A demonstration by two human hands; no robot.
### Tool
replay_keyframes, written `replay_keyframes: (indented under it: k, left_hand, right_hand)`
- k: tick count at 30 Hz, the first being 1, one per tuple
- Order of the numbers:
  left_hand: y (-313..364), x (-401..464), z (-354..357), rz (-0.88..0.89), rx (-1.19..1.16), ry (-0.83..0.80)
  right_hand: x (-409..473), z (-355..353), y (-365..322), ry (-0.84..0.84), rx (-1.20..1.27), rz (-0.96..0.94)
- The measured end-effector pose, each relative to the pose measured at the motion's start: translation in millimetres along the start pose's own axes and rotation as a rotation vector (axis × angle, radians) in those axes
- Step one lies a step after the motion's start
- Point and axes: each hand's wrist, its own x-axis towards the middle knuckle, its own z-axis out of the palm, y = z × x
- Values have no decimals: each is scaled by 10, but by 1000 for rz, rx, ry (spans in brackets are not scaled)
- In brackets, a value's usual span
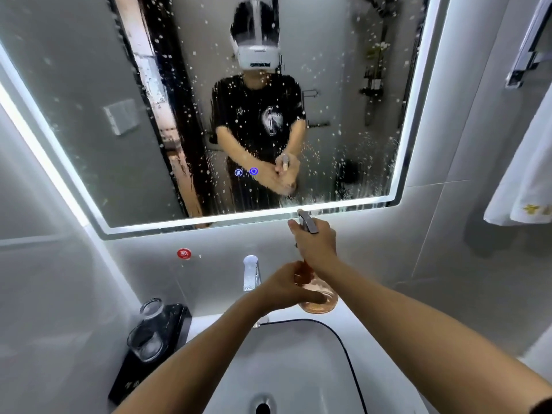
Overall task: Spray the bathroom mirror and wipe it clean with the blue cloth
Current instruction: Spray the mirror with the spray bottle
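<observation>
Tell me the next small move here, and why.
Probably set the spray bottle down beside the sink and fetch the blue cloth, which is not in view. The mirror is already speckled with droplets across its middle and right, and both the right hand and the left hand grip the bottle, so neither can wipe.

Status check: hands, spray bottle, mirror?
Right hand grips spray bottle at the trigger; left hand holds its base. Mirror speckled with droplets, unwiped. Blue cloth not in view.
</observation>
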Motion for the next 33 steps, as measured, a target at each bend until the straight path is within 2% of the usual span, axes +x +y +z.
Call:
replay_keyframes:
  k: [9,22,33]
  left_hand:
    - [-103,-211,-160,-26,5,20]
    - [-275,-426,-420,-71,-19,45]
    - [-464,-546,-606,-105,-47,71]
  right_hand:
    - [-128,219,-70,-58,53,-23]
    - [-238,596,-168,-6,-8,5]
    - [-372,823,-294,-119,-4,-60]
